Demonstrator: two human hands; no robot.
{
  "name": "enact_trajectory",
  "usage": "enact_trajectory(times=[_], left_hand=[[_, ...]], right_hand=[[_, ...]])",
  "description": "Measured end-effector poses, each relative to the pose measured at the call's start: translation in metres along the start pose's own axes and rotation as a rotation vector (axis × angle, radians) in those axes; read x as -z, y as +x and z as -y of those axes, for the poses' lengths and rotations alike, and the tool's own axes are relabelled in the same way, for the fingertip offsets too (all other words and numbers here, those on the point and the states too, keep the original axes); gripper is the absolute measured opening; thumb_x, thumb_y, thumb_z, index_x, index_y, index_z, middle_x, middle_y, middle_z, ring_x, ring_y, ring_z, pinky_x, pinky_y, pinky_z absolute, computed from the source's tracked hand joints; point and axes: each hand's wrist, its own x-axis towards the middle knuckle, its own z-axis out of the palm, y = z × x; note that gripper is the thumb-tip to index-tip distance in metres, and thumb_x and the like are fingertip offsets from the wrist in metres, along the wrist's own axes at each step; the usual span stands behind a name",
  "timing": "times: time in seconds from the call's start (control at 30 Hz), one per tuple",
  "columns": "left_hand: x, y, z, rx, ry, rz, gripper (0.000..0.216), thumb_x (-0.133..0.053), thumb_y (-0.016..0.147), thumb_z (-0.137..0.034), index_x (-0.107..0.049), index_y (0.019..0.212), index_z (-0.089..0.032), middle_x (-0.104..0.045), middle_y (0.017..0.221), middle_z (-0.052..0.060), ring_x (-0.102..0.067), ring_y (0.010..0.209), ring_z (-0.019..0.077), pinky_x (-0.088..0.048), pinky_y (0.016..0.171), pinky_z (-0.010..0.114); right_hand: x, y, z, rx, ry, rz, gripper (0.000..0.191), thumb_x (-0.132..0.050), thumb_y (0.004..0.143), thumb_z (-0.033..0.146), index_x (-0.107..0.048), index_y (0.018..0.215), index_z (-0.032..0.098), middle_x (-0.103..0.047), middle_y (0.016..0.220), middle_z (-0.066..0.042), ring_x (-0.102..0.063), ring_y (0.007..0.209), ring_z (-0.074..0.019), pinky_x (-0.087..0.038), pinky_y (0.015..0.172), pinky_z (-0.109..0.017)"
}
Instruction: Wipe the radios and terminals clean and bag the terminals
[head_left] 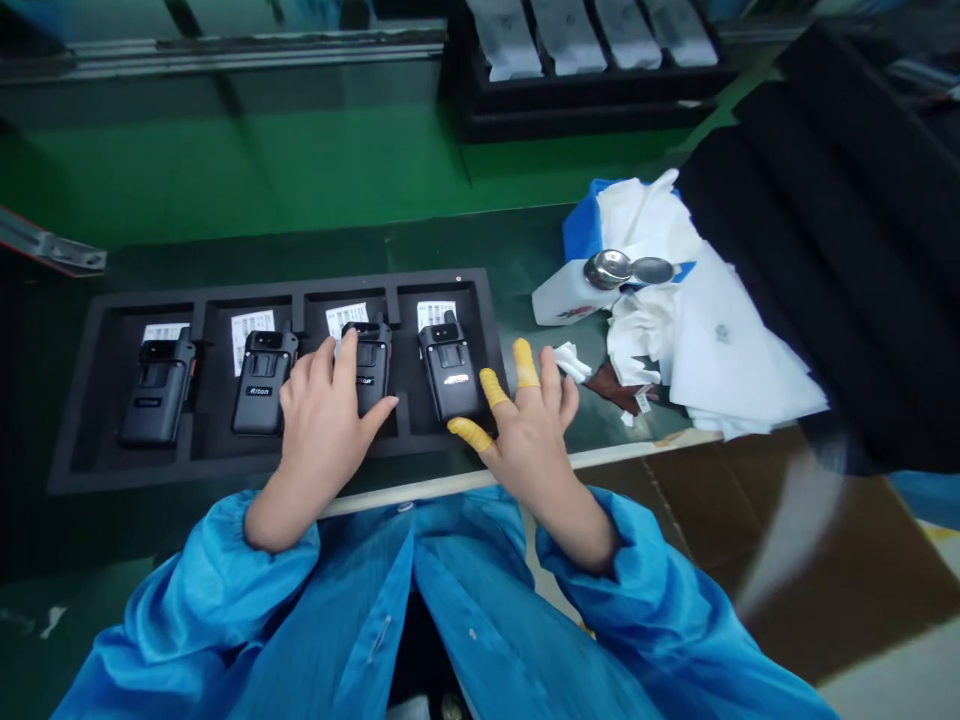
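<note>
Rests left hand (326,405), fingers (346,350) spread wide, on third radio (373,368) in black tray (90,470) on bench (525,250); holds right hand (532,440) splayed, empty, just beside fourth radio (450,380).

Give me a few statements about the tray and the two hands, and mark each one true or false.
1. The black tray holds four black handheld devices. True.
2. The left hand rests on the leftmost device. False: it lies on the third device from the left.
3. The right hand wears yellow finger cots. True.
4. The right hand holds the white bottle. False: the hand is open and holds nothing, and the bottle sits apart from it, beside the white cloths.
</note>
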Motion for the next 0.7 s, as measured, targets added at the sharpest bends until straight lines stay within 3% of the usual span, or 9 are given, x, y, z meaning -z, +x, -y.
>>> enact_trajectory(times=[0.17, 0.27, 0.37, 0.47, 0.53, 0.63, 0.7], left_hand=[[-0.003, -0.002, -0.005, 0.021, 0.130, 0.058, 0.075, -0.065, 0.078, -0.025, -0.033, 0.145, -0.013, -0.044, 0.137, 0.026, -0.045, 0.121, 0.0453, -0.039, 0.096, 0.061], [-0.005, -0.001, -0.001, 0.003, 0.044, 0.038, 0.072, -0.062, 0.079, -0.020, -0.034, 0.145, -0.015, -0.044, 0.136, 0.024, -0.045, 0.123, 0.0431, -0.038, 0.098, 0.060], [0.001, 0.003, 0.012, 0.062, -0.256, -0.018, 0.074, -0.065, 0.076, -0.022, -0.036, 0.144, -0.019, -0.044, 0.139, 0.018, -0.045, 0.126, 0.0360, -0.038, 0.104, 0.053], [0.014, 0.008, 0.023, 0.311, -0.689, -0.024, 0.075, -0.072, 0.068, -0.032, -0.044, 0.137, -0.022, -0.047, 0.141, 0.013, -0.050, 0.123, 0.0312, -0.041, 0.103, 0.045], [0.023, 0.010, 0.025, 0.463, -1.023, 0.019, 0.070, -0.075, 0.063, -0.034, -0.054, 0.128, -0.020, -0.054, 0.135, 0.012, -0.053, 0.120, 0.0308, -0.044, 0.100, 0.043], [0.027, 0.010, 0.023, 0.497, -1.421, 0.213, 0.060, -0.079, 0.054, -0.033, -0.065, 0.109, -0.014, -0.069, 0.109, 0.012, -0.062, 0.108, 0.0320, -0.048, 0.094, 0.042], [0.023, 0.009, 0.022, 0.450, -1.520, 0.309, 0.054, -0.082, 0.050, -0.030, -0.069, 0.099, -0.012, -0.072, 0.093, 0.010, -0.066, 0.100, 0.0312, -0.049, 0.092, 0.042]], right_hand=[[0.000, 0.005, 0.010, -0.009, -0.034, 0.029, 0.065, -0.043, 0.085, 0.063, -0.059, 0.116, 0.008, -0.036, 0.145, -0.030, -0.021, 0.140, -0.0449, -0.019, 0.102, -0.070], [-0.001, 0.006, 0.010, -0.060, 0.011, 0.040, 0.065, -0.044, 0.084, 0.064, -0.059, 0.115, 0.010, -0.037, 0.144, -0.030, -0.020, 0.140, -0.0463, -0.019, 0.100, -0.072], [-0.004, 0.007, 0.013, -0.078, 0.085, -0.017, 0.062, -0.050, 0.081, 0.063, -0.059, 0.113, 0.011, -0.038, 0.144, -0.029, -0.020, 0.140, -0.0466, -0.021, 0.101, -0.069], [-0.007, 0.006, 0.021, -0.054, 0.153, -0.144, 0.051, -0.057, 0.081, 0.050, -0.055, 0.118, 0.014, -0.032, 0.149, -0.025, -0.020, 0.141, -0.0446, -0.025, 0.102, -0.066], [-0.007, 0.006, 0.027, -0.032, 0.233, -0.170, 0.049, -0.056, 0.082, 0.041, -0.051, 0.124, 0.017, -0.037, 0.147, -0.023, -0.028, 0.138, -0.0411, -0.029, 0.102, -0.063], [-0.004, 0.013, 0.033, -0.072, 0.412, -0.050, 0.053, -0.055, 0.081, 0.039, -0.048, 0.130, 0.018, -0.059, 0.126, -0.018, -0.056, 0.115, -0.0343, -0.044, 0.094, -0.052], [0.001, 0.022, 0.034, -0.157, 0.485, 0.075, 0.058, -0.055, 0.080, 0.044, -0.048, 0.132, 0.017, -0.066, 0.113, -0.016, -0.064, 0.097, -0.0315, -0.050, 0.085, -0.048]])
